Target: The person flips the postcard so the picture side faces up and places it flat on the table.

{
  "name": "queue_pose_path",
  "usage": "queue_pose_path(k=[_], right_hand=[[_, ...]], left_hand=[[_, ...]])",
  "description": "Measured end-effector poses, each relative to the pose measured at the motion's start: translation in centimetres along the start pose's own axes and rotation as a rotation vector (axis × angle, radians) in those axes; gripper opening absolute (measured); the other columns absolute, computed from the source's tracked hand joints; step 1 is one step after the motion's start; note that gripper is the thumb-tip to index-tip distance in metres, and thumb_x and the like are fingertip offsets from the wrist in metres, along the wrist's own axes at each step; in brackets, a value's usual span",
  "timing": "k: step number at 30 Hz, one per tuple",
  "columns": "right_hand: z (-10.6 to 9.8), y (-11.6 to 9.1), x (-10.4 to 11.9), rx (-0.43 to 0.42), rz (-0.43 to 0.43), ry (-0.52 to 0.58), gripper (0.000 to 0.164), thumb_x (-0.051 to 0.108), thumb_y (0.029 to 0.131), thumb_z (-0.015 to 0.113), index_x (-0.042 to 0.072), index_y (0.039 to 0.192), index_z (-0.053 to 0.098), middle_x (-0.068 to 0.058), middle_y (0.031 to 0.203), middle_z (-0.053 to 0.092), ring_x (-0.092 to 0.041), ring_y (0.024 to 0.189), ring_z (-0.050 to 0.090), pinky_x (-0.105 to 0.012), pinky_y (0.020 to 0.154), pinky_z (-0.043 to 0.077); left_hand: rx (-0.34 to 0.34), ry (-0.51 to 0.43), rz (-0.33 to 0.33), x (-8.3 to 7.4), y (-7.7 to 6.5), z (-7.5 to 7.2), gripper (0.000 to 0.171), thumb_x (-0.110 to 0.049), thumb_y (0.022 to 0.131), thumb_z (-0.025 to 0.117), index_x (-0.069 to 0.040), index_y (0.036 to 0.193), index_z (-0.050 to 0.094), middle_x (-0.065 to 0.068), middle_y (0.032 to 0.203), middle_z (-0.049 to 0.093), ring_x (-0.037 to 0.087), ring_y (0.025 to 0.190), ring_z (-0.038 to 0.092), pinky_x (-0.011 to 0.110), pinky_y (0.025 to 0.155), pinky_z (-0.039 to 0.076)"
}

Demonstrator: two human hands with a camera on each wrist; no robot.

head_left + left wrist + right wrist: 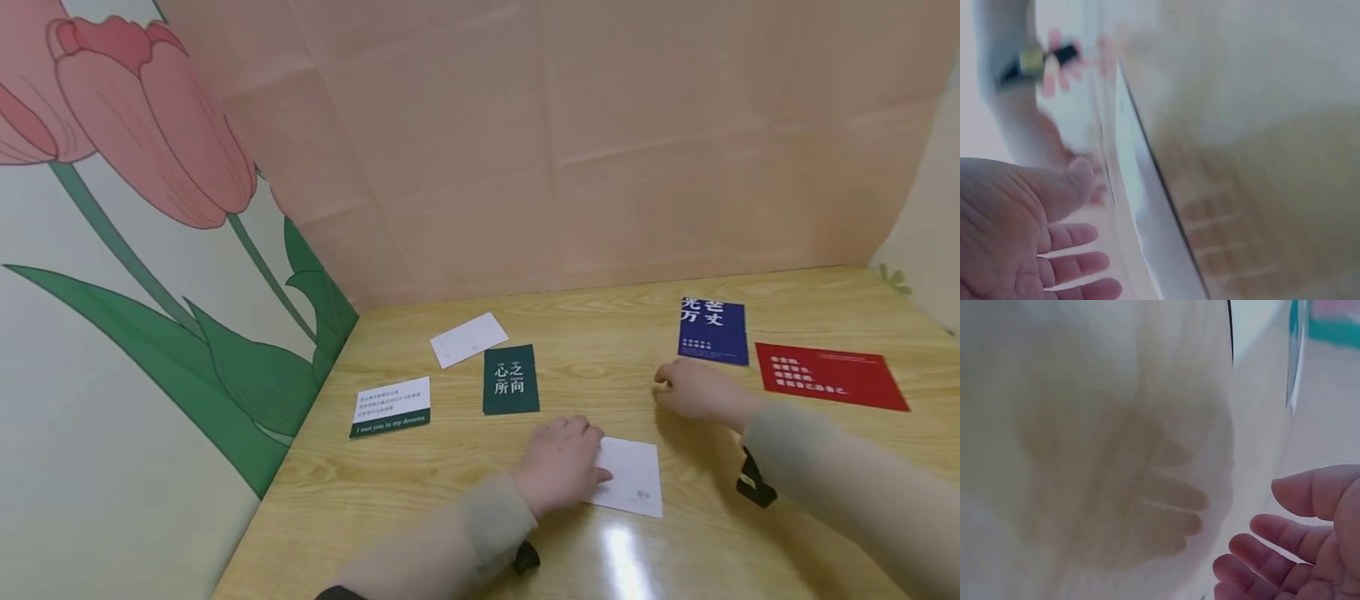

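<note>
In the head view, a white card (630, 477) with small print in one corner lies on the wooden table. My left hand (564, 463) is over the left end of this card, covering part of it. From the left wrist, the hand (1022, 234) shows its fingers straight and apart beside the card's pale edge (1157, 209), gripping nothing. My right hand (697, 390) hovers just in front of the blue card (712, 332), left of the red card (832, 377). Its fingers (1266, 559) are loosely bent and hold nothing in the right wrist view.
A dark green card (512, 379) lies beyond my left hand. Farther left are a white-and-green card (391, 407) and another white card (468, 339). A pink sheet (555, 150) hangs behind the table (435, 492), and a tulip-painted wall (142, 400) borders it on the left.
</note>
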State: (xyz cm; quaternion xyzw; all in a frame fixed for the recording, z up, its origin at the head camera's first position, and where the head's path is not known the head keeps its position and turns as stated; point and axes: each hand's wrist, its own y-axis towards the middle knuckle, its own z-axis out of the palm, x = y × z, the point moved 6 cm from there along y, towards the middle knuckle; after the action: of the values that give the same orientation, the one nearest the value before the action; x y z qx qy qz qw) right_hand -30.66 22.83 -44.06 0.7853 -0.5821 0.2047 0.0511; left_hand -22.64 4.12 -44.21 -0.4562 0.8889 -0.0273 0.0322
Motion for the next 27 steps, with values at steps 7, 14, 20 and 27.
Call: queue_pose_path(k=[7,14,20,27], right_hand=[[1.8,-2.6,2.6,0.068,-0.022,0.071,0.042,0.032,0.087,0.070,0.000,0.113,0.064,-0.013,0.103,0.064,-0.028,0.090,0.059,-0.048,0.079,0.050],[3.6,-3.9,3.5,0.121,-0.009,0.110,0.058,0.042,0.067,0.085,0.008,0.109,0.063,-0.003,0.094,0.055,-0.020,0.083,0.050,-0.039,0.073,0.047],[4.3,-4.2,4.0,0.107,-0.031,0.079,0.060,0.034,0.061,0.089,0.009,0.108,0.061,-0.004,0.094,0.054,-0.019,0.082,0.051,-0.041,0.075,0.048],[4.4,-4.2,4.5,0.106,-0.030,0.078,0.055,0.027,0.063,0.089,0.010,0.107,0.062,-0.003,0.094,0.054,-0.019,0.081,0.051,-0.041,0.075,0.048]], left_hand=[[0.074,-0.154,-0.076,4.4,0.9,0.8,0.063,-0.053,0.084,0.069,-0.023,0.136,0.053,-0.003,0.135,0.051,0.017,0.119,0.047,0.035,0.101,0.040],[0.169,-0.228,-0.075,6.1,1.2,1.6,0.069,-0.047,0.073,0.081,-0.025,0.133,0.056,-0.005,0.129,0.053,0.012,0.110,0.047,0.031,0.099,0.040],[0.214,-0.292,-0.124,6.2,0.8,1.8,0.060,-0.040,0.070,0.085,-0.025,0.122,0.060,-0.008,0.116,0.057,0.011,0.103,0.048,0.031,0.096,0.040],[0.210,-0.330,-0.173,6.3,0.5,2.0,0.047,-0.039,0.070,0.086,-0.023,0.106,0.062,-0.009,0.100,0.053,0.011,0.092,0.044,0.028,0.085,0.041]])
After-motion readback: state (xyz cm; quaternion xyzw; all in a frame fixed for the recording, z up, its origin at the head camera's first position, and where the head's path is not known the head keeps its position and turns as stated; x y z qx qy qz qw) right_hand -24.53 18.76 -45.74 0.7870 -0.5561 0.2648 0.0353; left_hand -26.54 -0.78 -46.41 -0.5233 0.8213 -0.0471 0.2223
